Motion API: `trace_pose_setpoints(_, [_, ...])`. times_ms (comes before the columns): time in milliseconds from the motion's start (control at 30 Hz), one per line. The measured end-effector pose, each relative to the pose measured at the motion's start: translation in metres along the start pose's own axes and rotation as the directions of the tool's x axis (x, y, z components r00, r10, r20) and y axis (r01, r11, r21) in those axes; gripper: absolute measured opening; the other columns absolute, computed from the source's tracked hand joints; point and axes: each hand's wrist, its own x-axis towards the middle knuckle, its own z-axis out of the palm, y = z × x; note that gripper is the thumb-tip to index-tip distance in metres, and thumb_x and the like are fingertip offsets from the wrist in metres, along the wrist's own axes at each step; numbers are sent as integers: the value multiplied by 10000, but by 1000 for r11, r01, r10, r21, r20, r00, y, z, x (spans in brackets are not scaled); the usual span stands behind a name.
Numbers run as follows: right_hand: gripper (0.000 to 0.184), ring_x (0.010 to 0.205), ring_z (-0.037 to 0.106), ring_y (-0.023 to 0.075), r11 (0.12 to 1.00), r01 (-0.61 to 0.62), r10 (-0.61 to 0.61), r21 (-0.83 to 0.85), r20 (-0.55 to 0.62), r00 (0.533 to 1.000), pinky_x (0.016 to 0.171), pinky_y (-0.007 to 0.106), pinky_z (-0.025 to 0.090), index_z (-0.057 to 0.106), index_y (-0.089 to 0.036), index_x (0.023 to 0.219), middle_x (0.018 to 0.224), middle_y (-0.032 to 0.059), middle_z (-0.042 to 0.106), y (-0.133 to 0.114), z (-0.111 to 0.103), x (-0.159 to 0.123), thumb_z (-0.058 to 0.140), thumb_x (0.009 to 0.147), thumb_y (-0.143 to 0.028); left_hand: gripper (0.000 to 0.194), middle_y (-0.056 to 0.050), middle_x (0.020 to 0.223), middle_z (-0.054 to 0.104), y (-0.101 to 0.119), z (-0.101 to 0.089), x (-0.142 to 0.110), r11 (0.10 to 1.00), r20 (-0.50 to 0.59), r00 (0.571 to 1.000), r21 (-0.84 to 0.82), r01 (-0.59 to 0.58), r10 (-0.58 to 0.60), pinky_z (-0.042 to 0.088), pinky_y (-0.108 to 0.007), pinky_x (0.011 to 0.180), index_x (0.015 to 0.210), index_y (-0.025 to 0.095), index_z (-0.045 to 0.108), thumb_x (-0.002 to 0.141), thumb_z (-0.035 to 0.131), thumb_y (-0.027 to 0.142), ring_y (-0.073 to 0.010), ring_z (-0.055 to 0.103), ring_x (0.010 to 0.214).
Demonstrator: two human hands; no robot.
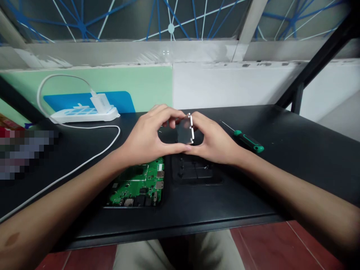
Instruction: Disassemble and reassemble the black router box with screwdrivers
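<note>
Left hand [150, 133] and right hand [215, 138] — both gripping dark metal-edged part [185, 130] | green circuit board [140, 182] — below left hand

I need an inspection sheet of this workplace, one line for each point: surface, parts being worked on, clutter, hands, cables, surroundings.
Surface: black table, with a few small specks at right.
Work parts: thin flat part with a bright metal edge, held up; green circuit board below the hands; black moulded piece right of it.
Clutter: green-and-black screwdriver at right; pixelated items at far left, not identifiable.
Hands: left hand and right hand both hold the flat part.
Cables: white cable from a white adapter on the power strip, running along the left side.
Surroundings: green and white wall, patterned window, red floor.
</note>
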Motion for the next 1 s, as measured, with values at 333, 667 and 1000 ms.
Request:
trace_pose_setpoints(333, [582, 979, 628, 233, 983, -168, 171, -74, 35, 985, 932, 435, 532, 668, -189, 1266, 1085, 93, 650, 7, -3, 0, 836, 757, -416, 477, -8, 911, 642, -1, -3, 1, 999, 1, 1000, 42, -7, 7, 506, -320, 789, 1175, 206, 654, 806, 862, 425, -193, 613, 871])
trace_pose_setpoints(667, [623, 1016, 660, 251, 957, -264, 262, -124, -26, 965, 973, 473, 541, 698, -243, 1272, 1128, 84, 660, 14, -8, -1, 885, 712, -439, 489, -27, 906, 642, -23, -7, 0, 993, 35, 999, 115, 32, -37, 490, -368, 820, 1174, 208, 676, 799, 837, 477, -236, 614, 903])
trace_pose_setpoints(1000, [612, 1013, 667, 264, 961, -246, 237, -128, -83, 968, 977, 495, 553, 707, -239, 1267, 1109, 84, 664, 14, -13, -1, 877, 714, -440, 499, -41, 932, 648, -46, -10, -5, 978, 96, 995, 209, 5, -26, 468, -382, 835, 1189, 182, 666, 813, 821, 470, -246, 604, 905])
